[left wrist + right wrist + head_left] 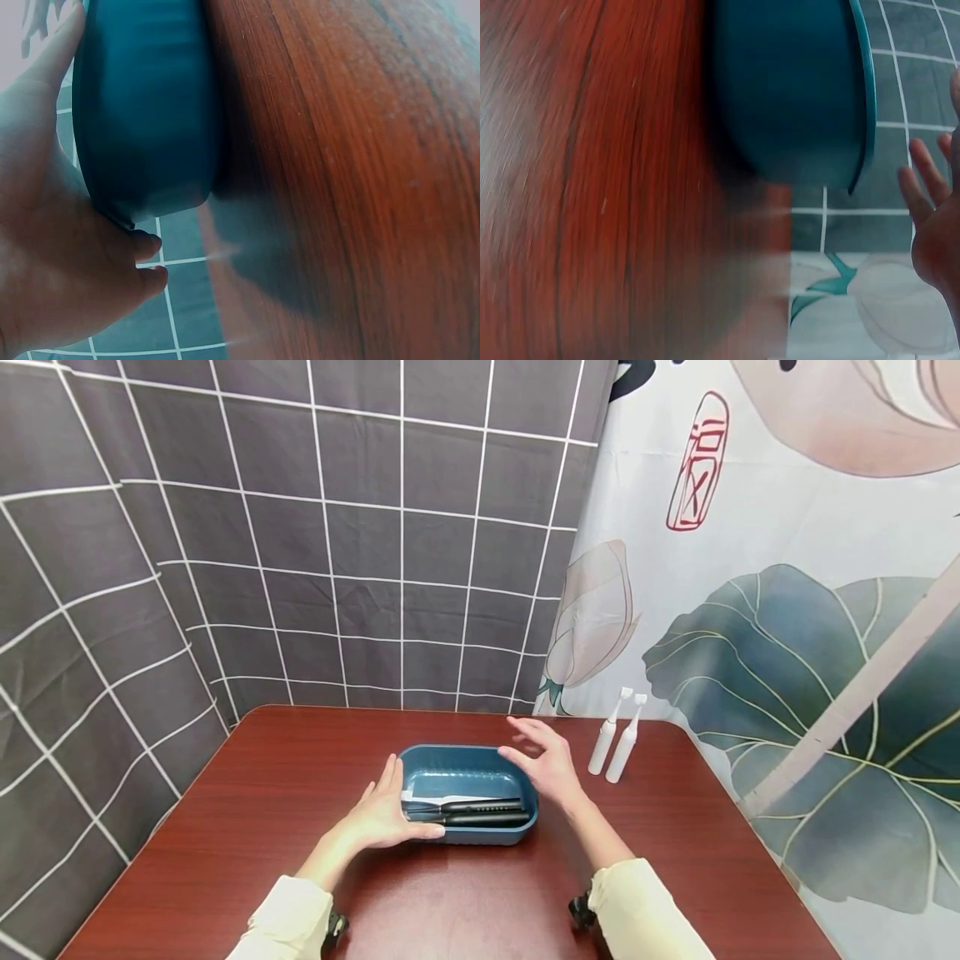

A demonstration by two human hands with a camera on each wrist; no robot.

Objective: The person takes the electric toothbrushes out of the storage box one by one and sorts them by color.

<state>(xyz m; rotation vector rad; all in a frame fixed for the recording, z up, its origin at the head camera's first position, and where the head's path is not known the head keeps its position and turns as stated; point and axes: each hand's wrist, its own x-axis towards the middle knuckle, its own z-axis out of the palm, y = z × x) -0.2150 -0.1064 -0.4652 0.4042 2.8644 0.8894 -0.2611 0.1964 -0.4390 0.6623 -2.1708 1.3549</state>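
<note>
A makeshift, curtained-off corner; whether it belongs to a home, an office or a studio cannot be told. Creased grey cloth with a white grid hangs behind and to the left, white cloth printed with lotus leaves to the right, enclosing a wood-grained table.

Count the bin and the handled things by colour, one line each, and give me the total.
Blue bin: 1
Black handles visible in the bin: 2
White toothbrush-like tools on the table: 2
Total: 5
</note>
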